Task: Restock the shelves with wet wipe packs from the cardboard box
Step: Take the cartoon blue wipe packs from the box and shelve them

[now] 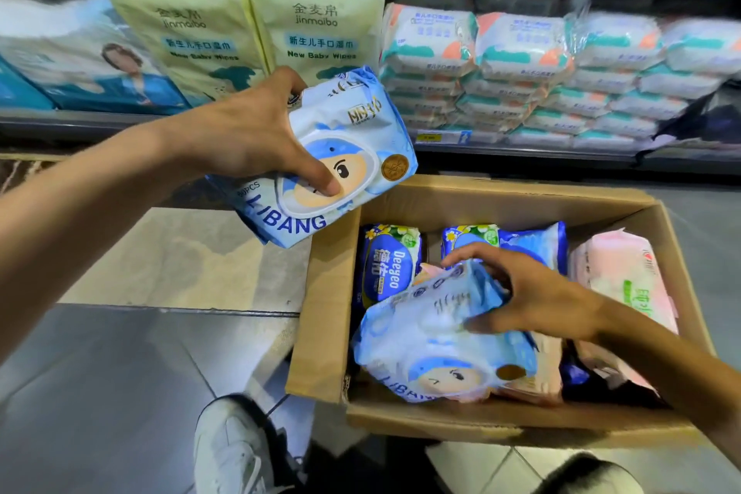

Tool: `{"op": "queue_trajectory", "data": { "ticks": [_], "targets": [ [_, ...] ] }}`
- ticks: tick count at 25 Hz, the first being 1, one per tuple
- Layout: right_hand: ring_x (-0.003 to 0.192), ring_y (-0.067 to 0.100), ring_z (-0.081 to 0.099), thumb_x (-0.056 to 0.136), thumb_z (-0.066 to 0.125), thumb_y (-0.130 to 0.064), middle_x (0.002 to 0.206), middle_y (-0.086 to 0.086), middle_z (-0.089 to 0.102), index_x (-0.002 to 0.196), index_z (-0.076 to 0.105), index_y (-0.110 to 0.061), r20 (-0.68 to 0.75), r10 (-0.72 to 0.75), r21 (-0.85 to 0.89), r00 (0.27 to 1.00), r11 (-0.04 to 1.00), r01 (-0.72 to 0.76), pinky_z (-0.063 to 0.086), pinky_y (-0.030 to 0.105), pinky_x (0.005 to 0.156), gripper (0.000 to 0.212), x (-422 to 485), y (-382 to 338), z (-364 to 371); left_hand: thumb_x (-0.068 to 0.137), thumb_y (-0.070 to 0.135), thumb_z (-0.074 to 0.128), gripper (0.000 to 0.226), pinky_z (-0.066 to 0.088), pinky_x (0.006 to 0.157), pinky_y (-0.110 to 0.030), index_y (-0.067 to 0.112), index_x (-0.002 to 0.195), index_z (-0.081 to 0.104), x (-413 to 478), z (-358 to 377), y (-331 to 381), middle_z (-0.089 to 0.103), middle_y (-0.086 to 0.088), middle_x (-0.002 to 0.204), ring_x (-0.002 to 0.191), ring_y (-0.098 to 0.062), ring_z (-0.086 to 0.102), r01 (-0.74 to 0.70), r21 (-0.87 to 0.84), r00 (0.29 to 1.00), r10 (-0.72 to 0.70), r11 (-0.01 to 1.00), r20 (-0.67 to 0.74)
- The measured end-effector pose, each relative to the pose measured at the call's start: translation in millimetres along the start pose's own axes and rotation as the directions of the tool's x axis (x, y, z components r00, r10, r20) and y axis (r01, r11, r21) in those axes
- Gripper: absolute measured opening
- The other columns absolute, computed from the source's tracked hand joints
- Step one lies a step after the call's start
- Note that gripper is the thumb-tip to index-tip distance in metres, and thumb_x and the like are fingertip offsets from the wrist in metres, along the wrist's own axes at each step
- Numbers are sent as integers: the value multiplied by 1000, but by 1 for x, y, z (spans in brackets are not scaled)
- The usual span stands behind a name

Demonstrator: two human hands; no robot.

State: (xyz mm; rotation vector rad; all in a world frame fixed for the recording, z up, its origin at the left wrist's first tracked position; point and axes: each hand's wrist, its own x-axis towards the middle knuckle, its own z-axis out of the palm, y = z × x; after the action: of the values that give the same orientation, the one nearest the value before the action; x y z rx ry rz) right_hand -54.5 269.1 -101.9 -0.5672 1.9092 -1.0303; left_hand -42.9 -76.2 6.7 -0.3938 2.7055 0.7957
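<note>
Head view: the step in hand is unloading. The left hand (256, 132) grips one pale blue soft plastic wet wipe pack (353, 140) above the left rim of the open brown cardboard box (320, 313), thumb on its lid flap. The right hand (533, 293) curls round a second matching pack (425, 341) inside the box. The next move probably calls for lifting both to the dark metal shelf (521, 152) and finding a gap beside the white-and-teal stacked packs (521, 52).

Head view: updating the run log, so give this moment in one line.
left hand holds Libang pack | right hand grips second Libang pack inside cardboard box
</note>
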Motion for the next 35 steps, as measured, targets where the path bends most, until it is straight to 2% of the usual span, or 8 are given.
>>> {"op": "queue_trajectory", "data": {
  "ticks": [3, 5, 8, 15, 22, 27, 32, 35],
  "targets": [
    [99, 19, 71, 73, 75, -10, 113, 13, 74, 125, 64, -12, -157, 65, 388, 985, 922, 1, 59, 28, 80, 53, -15, 8, -38, 44, 51, 95, 106, 54, 77, -36, 29, 130, 36, 3, 7, 11, 61, 8, 103, 86, -12, 63, -16, -20, 1000, 16, 1000, 3],
    [90, 21, 74, 73, 73, -13, 105, 13, 77, 119, 66, -8, -229, 173, 523, 958, 852, -28, 62, 31, 75, 48, -12, 22, -44, 39, 53, 95, 108, 56, 80, -39, 31, 128, 38, 3, 11, 16, 63, 7, 103, 87, -15, 65, -11, -45, 1000, 12, 999, 3],
    [90, 20, 76, 84, 72, -33, 107, 10, 79, 117, 69, -14, -321, 315, 433, 893, 887, -157, 63, 37, 79, 38, 7, 37, -34, 39, 51, 96, 109, 56, 76, -37, 30, 129, 39, 5, 18, 27, 64, 7, 103, 87, -14, 67, -13, -76, 1000, 14, 997, 12],
    [78, 12, 66, 95, 62, -40, 97, 4, 69, 107, 58, -22, -287, 378, 357, 880, 895, -268, 47, 16, 54, 22, 33, 29, -28, 45, 43, 98, 105, 55, 70, -34, 28, 131, 38, 10, 21, 33, 66, 6, 102, 83, -13, 68, -16, -96, 1000, 18, 995, 21],
    [99, 25, 74, 88, 66, -59, 108, 7, 76, 118, 64, -29, -184, 456, 433, 871, 833, -345, 64, 43, 66, 42, 27, 14, -24, 51, 32, 98, 100, 55, 62, -29, 25, 131, 37, 12, 18, 20, 66, 0, 100, 79, -14, 69, -6, -140, 1000, 6, 990, -2],
    [92, 28, 78, 82, 67, -67, 103, 4, 79, 115, 70, -33, -132, 459, 429, 878, 825, -367, 64, 49, 72, 47, 24, 8, -22, 50, 32, 99, 100, 59, 77, -43, 28, 129, 38, 9, 9, 4, 67, -3, 106, 87, -22, 71, -1, -208, 1000, -5, 978, -30],
    [93, 29, 76, 79, 82, -47, 98, 9, 80, 114, 71, -22, -160, 445, 399, 881, 846, -354, 64, 49, 76, 45, 29, 1, -11, 43, 37, 99, 104, 60, 77, -50, 30, 128, 39, -1, 2, -8, 67, -5, 108, 88, -26, 72, 10, -253, 999, -21, 967, -41],
    [82, 20, 76, 63, 92, -31, 102, 15, 78, 113, 68, -15, -251, 360, 379, 899, 891, -251, 61, 33, 63, 58, 18, -4, -13, 41, 37, 99, 104, 61, 73, -48, 32, 127, 40, -11, -6, -11, 69, -2, 106, 83, -23, 74, -1, -286, 999, -12, 958, -44]
  ]
}}
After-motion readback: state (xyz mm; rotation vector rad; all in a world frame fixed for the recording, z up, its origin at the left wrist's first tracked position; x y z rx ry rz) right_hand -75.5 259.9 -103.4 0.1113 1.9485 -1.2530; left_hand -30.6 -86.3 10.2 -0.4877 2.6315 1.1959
